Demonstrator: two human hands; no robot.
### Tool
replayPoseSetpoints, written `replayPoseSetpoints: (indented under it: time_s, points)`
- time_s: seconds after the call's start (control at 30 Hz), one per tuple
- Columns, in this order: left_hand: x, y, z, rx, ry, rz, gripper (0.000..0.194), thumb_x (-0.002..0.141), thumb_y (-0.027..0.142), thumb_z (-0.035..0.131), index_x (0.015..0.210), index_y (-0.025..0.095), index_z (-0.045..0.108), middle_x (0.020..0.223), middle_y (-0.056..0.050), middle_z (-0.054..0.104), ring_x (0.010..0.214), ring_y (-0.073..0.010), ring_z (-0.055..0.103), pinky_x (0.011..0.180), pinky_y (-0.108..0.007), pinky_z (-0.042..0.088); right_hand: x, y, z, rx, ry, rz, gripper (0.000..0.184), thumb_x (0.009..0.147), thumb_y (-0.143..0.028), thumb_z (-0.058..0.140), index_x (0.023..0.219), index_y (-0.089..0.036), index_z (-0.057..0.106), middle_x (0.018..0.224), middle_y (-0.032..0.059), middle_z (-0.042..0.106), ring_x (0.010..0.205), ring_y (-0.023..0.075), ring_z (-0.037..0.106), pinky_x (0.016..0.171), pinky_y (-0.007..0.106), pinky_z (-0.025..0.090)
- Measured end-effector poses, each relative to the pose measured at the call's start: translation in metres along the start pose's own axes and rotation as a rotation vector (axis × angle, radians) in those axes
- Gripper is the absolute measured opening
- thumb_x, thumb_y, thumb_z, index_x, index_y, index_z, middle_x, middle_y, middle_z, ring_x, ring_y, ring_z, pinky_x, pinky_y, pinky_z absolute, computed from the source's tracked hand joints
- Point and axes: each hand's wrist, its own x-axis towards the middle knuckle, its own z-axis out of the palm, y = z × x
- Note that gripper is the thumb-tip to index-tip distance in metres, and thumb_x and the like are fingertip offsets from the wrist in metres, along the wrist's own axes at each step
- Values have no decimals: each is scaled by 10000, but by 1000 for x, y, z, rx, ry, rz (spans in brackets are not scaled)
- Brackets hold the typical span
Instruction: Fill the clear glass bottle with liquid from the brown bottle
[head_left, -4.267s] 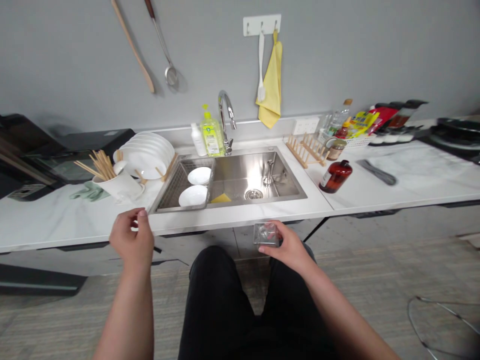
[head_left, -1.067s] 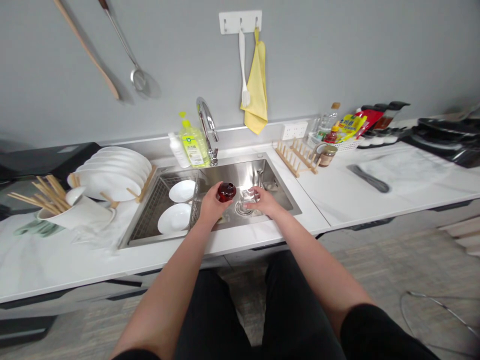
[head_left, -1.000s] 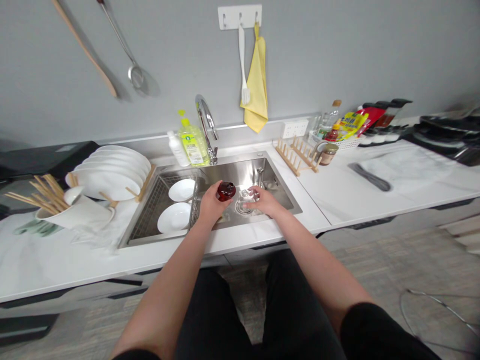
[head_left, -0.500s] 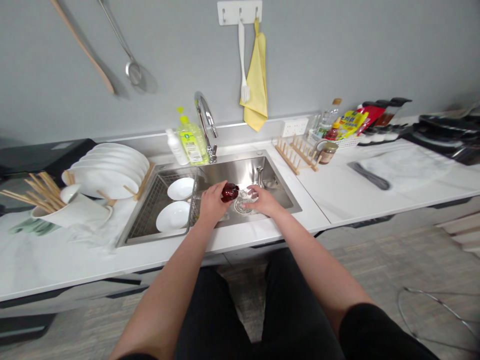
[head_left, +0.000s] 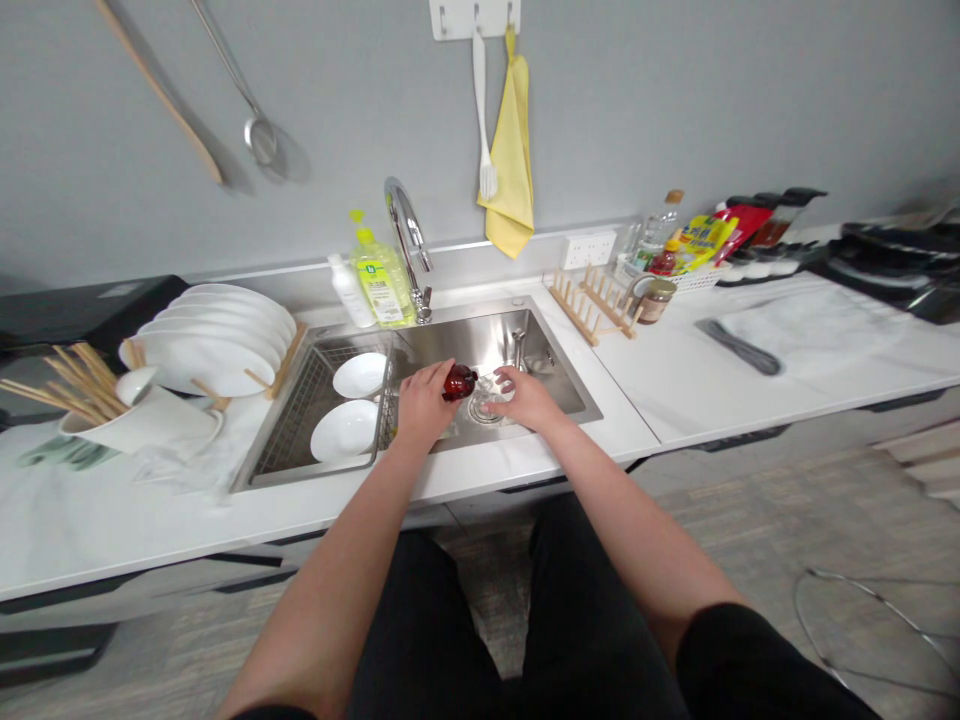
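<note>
Our left hand (head_left: 425, 403) grips the red bottle (head_left: 458, 382) over the sink (head_left: 466, 346), neck tipped toward 3 o'clock; right hand (head_left: 527, 400) holds a clear container (head_left: 490, 392) there. Tipping's done, we judge; can't tell what's poured or remaining.

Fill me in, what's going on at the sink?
A person's left hand holds a dark red bottle tilted, its mouth toward a clear container in the right hand. Both are over the sink. Whether anything is flowing is too small to tell. Two white bowls sit to the left.
</note>
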Motion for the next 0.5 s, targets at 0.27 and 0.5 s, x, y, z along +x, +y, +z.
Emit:
replayPoseSetpoints:
  time_s: [0.27, 0.5]
  points:
    - [-1, 3, -2, 58, -31, 0, 701, 971, 297, 820, 1651, 272, 653, 1625, -139, 733, 1471, -399, 684, 1229, -540, 493, -1, -3, -1, -46, -3, -1, 733, 750, -456, 1081, 1370, -272, 737, 1302, 69, 844, 1034, 276, 807, 885, 378, 628]
    - [-2, 5, -3, 72, -24, 27, 681, 976, 247, 767, 1647, 277, 656, 1640, -120, 727, 1496, -389, 666, 1257, -561, 452, -1, -8, -1, -71, -20, 27, 734, 740, -464, 1089, 1351, -261, 735, 1250, 77, 850, 1060, 288, 818, 909, 390, 635]
